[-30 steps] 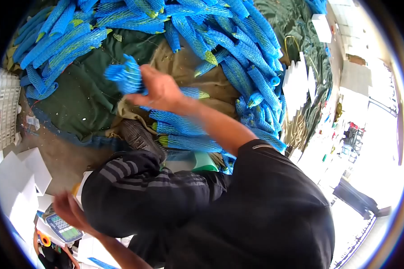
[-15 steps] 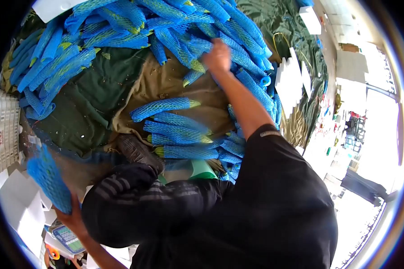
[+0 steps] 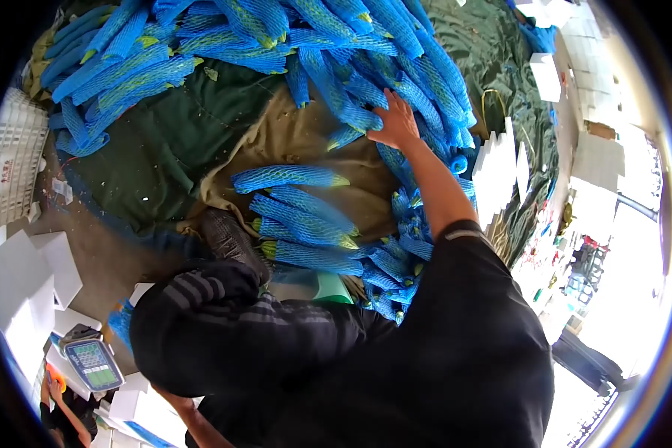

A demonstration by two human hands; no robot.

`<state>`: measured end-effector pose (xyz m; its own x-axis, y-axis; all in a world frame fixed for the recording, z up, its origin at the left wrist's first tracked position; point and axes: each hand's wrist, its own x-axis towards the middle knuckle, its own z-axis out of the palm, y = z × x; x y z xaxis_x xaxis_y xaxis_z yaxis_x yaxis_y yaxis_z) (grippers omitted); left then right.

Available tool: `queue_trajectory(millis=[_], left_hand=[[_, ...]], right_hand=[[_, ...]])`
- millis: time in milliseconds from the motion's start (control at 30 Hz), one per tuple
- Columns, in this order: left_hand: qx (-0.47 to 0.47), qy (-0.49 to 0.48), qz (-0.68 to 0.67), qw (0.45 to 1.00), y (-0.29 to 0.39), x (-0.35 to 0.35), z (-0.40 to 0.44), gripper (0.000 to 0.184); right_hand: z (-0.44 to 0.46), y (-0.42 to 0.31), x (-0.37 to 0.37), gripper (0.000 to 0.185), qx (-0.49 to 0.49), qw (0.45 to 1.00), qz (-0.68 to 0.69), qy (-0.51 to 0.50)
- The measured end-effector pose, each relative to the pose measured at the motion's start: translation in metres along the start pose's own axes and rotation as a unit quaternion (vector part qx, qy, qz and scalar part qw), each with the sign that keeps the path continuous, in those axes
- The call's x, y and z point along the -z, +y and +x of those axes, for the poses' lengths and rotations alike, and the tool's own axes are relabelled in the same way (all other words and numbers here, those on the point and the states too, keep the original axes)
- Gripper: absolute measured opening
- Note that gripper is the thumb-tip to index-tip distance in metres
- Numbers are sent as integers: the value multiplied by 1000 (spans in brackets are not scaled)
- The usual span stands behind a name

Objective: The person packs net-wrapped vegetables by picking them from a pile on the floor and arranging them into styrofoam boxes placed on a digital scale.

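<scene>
My right hand [image 3: 396,123] reaches to the near edge of a heap of long vegetables in blue foam-net sleeves [image 3: 257,56]. Its fingers are spread, with the thumb and forefinger beside the lower end of one sleeved vegetable [image 3: 336,93]. I cannot make out the kind of vegetable; green tips show at the sleeve ends. My left hand [image 3: 173,398] is low at the left, mostly hidden behind my bent knee, fingers out of sight. Past that knee, part of a blue-sleeved vegetable [image 3: 119,325] sticks out. Several more sleeved vegetables [image 3: 299,216] lie in front of me.
Green and brown cloth [image 3: 164,142] lies under the heap. At left stand a white plastic crate [image 3: 15,160], white foam boxes [image 3: 30,280] and a scale's keypad display [image 3: 95,364]. Another person's arm [image 3: 71,418] shows bottom left. White panels [image 3: 496,168] stand right of the heap.
My left hand, which held a sleeved vegetable in plain sight, has gone behind my knee. My right hand's fingers have spread at the heap. The view has shifted, bringing the scale into sight.
</scene>
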<state>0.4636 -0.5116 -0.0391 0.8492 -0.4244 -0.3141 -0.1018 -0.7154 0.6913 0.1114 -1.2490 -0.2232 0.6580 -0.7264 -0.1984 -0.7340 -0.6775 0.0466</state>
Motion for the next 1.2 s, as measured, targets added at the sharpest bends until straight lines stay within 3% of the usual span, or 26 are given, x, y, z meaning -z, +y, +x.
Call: queue_trajectory(millis=[67,200,333,367,400,433,467,500,533,567,600,700,767,867,967,1000,1100,1200], left_hand=[[-8,0,-10,1000,-12,-2,-1,74],[33,18,-2,999,-26,11,-10,69],[121,79,23,989,-16,7,-19,77],[126,86,10,988,-29,11,-27,79],[124,92,10,988,-40,12,-29,78],[120,98,13,988,-38,13,-29,76],[134,83,-17,987,-35,15,-29,73],[147,75,-49,985,-23,13,-27,70],[130,61,-174,974,-17,5,-27,58],[130,43,-202,970,-29,5,-27,47],[35,70,7,997,-85,13,-37,46],[95,144,-11,985,-14,25,-50,48],[132,184,-44,973,-13,31,-69,49],[79,243,7,967,-32,18,-83,51],[12,243,160,957,-47,7,-92,52],[14,230,156,960,-37,5,-91,52],[-9,221,187,957,-56,-3,-74,55],[19,192,243,951,-102,-47,-57,62]], right_hand=[[22,-7,-19,73,-87,994,-12,-62],[16,-32,-1,77,-52,989,32,-132],[-2,-41,11,83,-44,976,204,-55],[-6,-44,22,76,-52,961,270,-33],[-7,-52,37,70,-74,891,446,-42],[-11,-62,49,64,-98,786,608,-52],[-15,-68,66,61,-124,770,625,-32],[-16,-81,62,63,-236,688,686,19],[-4,-81,55,59,-128,588,798,10],[-5,-89,66,59,-150,567,810,17],[-20,-116,100,62,-116,545,829,-42],[-29,-155,119,69,-67,471,867,-151],[-25,-158,98,65,-43,462,867,-181],[-32,-179,109,58,-25,492,845,-208],[-32,-193,121,57,-7,497,838,-226],[-32,-197,129,57,9,489,838,-241],[-35,-236,164,57,31,528,814,-239],[-22,-260,199,56,83,623,760,-165]])
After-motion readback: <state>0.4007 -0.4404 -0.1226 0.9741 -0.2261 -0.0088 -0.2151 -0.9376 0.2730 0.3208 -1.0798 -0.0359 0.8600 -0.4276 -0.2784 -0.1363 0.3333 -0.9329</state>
